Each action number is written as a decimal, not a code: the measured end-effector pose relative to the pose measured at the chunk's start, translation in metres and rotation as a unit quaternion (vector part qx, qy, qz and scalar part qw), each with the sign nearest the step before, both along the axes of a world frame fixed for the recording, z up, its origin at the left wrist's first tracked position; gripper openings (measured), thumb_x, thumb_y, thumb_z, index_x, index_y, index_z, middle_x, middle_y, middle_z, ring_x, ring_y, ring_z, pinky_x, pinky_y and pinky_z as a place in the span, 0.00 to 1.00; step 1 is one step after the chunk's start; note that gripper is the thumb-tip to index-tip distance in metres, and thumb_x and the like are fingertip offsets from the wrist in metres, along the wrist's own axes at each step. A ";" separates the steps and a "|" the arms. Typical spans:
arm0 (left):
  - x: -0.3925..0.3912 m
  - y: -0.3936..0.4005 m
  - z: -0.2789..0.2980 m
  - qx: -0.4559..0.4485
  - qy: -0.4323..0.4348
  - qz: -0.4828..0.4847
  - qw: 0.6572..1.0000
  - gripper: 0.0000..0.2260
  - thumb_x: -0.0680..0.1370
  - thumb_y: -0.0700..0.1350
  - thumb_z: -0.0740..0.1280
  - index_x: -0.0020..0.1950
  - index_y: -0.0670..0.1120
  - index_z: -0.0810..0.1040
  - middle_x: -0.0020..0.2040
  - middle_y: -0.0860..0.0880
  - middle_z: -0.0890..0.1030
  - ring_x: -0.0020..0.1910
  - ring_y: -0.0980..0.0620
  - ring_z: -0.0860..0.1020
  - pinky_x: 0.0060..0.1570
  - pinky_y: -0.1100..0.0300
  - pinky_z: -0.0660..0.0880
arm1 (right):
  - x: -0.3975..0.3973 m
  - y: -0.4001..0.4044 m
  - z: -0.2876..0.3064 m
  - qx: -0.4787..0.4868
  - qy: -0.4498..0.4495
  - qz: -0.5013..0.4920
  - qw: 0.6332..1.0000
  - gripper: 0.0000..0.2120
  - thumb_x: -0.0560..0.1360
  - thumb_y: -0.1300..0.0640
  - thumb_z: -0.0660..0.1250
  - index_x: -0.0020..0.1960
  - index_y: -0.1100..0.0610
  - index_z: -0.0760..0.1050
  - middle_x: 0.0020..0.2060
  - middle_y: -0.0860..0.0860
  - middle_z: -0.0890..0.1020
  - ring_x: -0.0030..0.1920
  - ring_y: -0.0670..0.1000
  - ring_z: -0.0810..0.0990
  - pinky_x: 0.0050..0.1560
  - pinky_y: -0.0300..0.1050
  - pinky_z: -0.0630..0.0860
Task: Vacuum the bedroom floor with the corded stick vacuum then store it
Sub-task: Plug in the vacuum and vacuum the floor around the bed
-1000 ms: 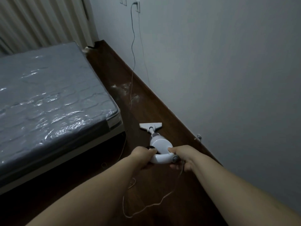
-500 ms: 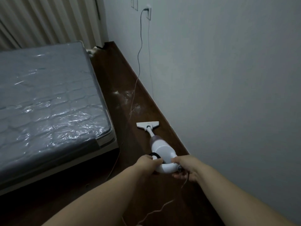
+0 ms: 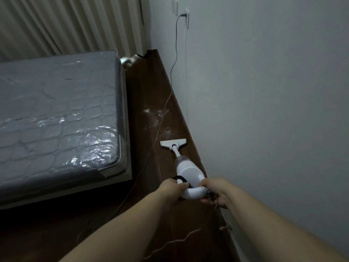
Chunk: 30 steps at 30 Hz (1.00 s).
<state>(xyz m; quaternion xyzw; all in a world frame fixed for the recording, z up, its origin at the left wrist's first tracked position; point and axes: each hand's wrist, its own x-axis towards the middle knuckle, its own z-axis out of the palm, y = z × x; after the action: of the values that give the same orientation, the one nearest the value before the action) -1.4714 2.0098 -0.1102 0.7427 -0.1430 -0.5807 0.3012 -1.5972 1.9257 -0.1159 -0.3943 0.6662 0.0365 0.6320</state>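
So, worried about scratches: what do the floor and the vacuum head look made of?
The floor looks like dark polished wood or laminate; it shows sheen and plank lines. The vacuum head looks like smooth white hard plastic, though its underside is hidden.

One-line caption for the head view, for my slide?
Both hands grip the vacuum, its head near dust beside the wall.

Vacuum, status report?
Both hands, left and right, grip the vacuum handle. Floor head down, by the wall. Cord trails ahead.
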 end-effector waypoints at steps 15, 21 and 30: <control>0.055 -0.130 -0.024 0.006 0.030 0.029 0.999 0.18 0.77 0.46 0.69 0.62 0.37 0.75 0.51 0.40 0.78 0.44 0.45 0.78 0.35 0.59 0.76 | 0.059 -0.136 -0.005 0.005 0.027 0.059 0.998 0.11 0.76 0.63 0.62 0.57 0.63 0.68 0.47 0.62 0.75 0.35 0.55 0.77 0.24 0.40 0.77; 0.113 -0.191 -0.040 0.016 0.034 0.046 0.998 0.18 0.77 0.51 0.68 0.61 0.40 0.76 0.49 0.42 0.80 0.41 0.47 0.79 0.37 0.58 0.77 | 0.117 -0.197 -0.012 0.010 0.030 0.043 0.999 0.13 0.75 0.63 0.64 0.59 0.64 0.69 0.51 0.63 0.74 0.38 0.56 0.78 0.21 0.40 0.77; 0.161 -0.242 -0.063 0.040 0.029 0.045 0.998 0.20 0.76 0.49 0.69 0.63 0.38 0.75 0.54 0.39 0.80 0.51 0.42 0.80 0.50 0.51 0.80 | 0.161 -0.237 -0.022 0.013 0.028 0.031 0.999 0.10 0.76 0.63 0.63 0.57 0.63 0.68 0.43 0.61 0.73 0.36 0.57 0.78 0.21 0.39 0.77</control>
<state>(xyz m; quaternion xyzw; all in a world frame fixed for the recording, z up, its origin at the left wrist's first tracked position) -1.3103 1.7681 -0.1735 0.7424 -0.0772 -0.5933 0.3013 -1.4360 1.6888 -0.1375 -0.4056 0.6708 0.0757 0.6163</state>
